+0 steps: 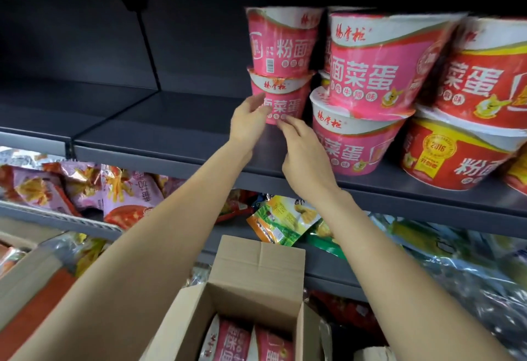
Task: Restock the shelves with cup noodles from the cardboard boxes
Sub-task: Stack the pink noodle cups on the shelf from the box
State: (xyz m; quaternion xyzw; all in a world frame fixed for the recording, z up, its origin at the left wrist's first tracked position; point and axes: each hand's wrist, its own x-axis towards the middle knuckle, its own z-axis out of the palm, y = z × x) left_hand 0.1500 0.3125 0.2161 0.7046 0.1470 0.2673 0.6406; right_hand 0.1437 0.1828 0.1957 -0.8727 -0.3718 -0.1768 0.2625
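Touching lower pink cup (282,104): both hands

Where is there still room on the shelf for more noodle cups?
The shelf is bare left of the back pink stack, past the divider too. There is also bare shelf in front of that stack, where the left hand and right hand are. To the right, pink cups and red cups crowd it.

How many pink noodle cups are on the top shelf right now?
4: two stacked at the left, the lower cup between both hands and an upper cup on it; two stacked nearer, a bottom cup and a top cup. More may hide behind.
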